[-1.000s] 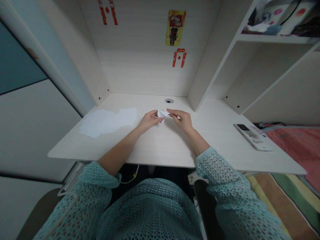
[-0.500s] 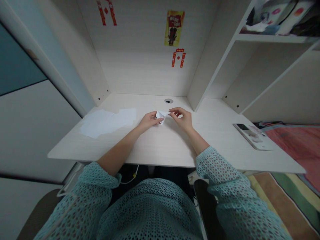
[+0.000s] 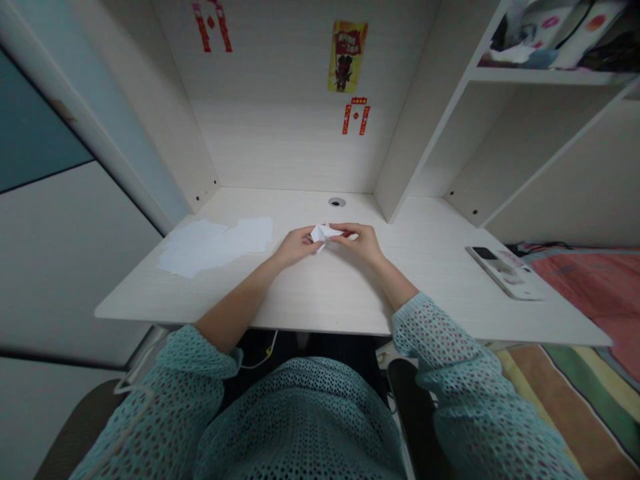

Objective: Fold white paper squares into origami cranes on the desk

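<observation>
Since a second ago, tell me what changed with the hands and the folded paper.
The right hand, open-fingered before, curled down and pinched the folded paper. The left hand kept its grip on that paper. The loose sheets and the phone stayed put.

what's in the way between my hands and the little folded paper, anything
Nothing visible. The left hand and the right hand both pinch the folded paper at their fingertips, over the desk. The loose sheets lie off to the left, apart from it.
</observation>
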`<state>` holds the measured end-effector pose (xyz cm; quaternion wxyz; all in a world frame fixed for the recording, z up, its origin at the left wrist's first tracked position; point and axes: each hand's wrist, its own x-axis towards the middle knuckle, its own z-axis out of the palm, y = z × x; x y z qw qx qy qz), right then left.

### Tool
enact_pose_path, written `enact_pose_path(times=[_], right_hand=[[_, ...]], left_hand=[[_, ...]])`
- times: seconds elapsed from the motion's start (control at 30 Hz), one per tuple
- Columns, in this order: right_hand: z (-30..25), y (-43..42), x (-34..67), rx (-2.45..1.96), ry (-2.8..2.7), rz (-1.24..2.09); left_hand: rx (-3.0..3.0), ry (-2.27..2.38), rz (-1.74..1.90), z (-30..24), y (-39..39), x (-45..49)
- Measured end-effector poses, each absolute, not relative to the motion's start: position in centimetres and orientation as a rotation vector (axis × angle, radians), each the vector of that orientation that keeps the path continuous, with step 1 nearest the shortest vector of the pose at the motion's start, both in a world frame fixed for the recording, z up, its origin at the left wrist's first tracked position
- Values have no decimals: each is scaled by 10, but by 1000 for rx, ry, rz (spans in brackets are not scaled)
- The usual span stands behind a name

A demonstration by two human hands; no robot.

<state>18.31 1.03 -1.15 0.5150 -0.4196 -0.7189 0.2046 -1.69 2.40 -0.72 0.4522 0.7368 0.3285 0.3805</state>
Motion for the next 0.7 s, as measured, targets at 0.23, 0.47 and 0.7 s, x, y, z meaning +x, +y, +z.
enact_pose_path(times=[0.23,0.47,0.7], right_hand=[[-10,5,176,-1010,-1752,323],[-8,4,177,-1027,-1738,442],[-10,5,175,-1019,-1710,422]], left_hand=[[1837,877,1020,-8,22,-14],[1816,985,1081,-5,22,-17],[1873,998,1072,-4,20,-18]])
